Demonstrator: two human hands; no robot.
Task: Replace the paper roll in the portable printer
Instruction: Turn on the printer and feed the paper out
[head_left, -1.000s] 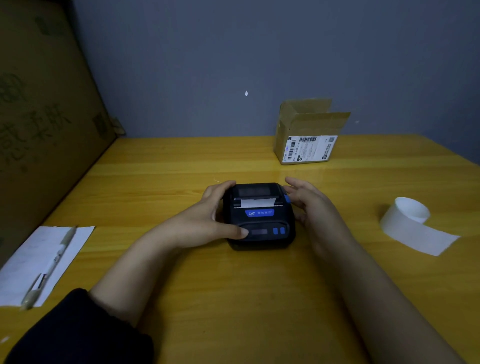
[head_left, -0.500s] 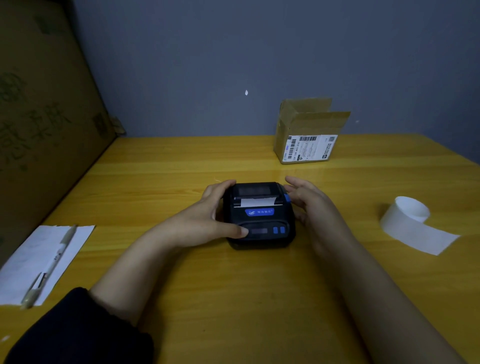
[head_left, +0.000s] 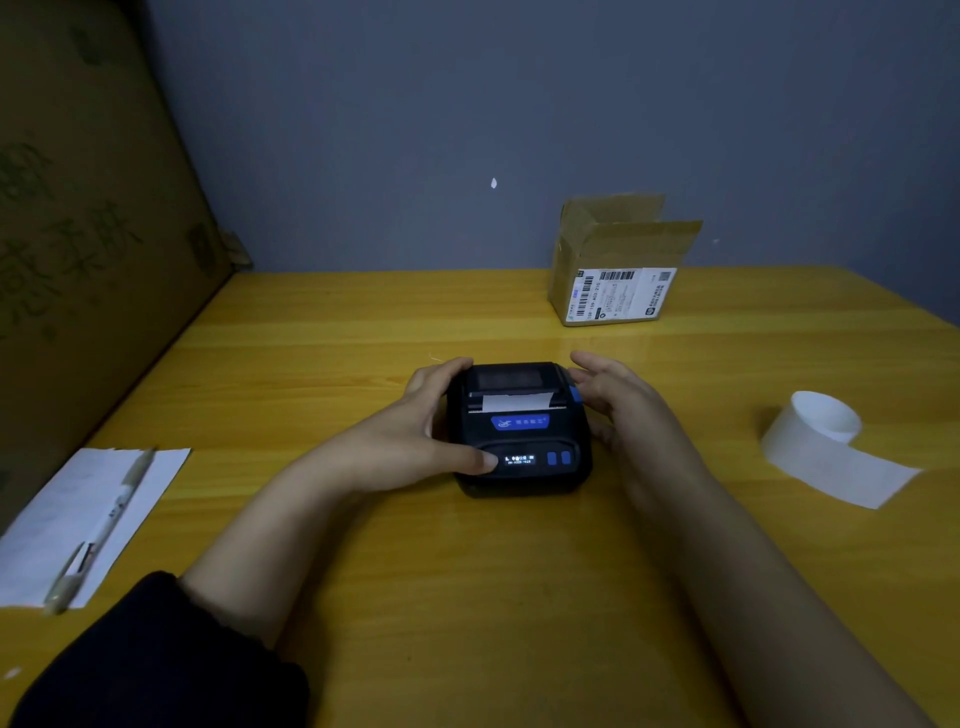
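While looking down from the head cam: black portable printer (head_left: 519, 431) sitting mid worktop (head_left: 467, 597), lid shut, short tab of white paper (head_left: 514, 401) poking out of the slot, little display lit up. Left hand (head_left: 415, 441) wrapped round the printer's left side, thumb pressed on the front panel just left of the display, so that grip is clamped on the printer. Right hand (head_left: 618, 400) just beside the right edge near the blue latch, fingers spread apart and loose, can't tell if actually touching. Loose paper roll (head_left: 821, 436) lying well off to the right, tail unrolled. Cardboard box (head_left: 618, 265) at the back, pen (head_left: 98, 530) on a paper sheet (head_left: 47, 540) far left.
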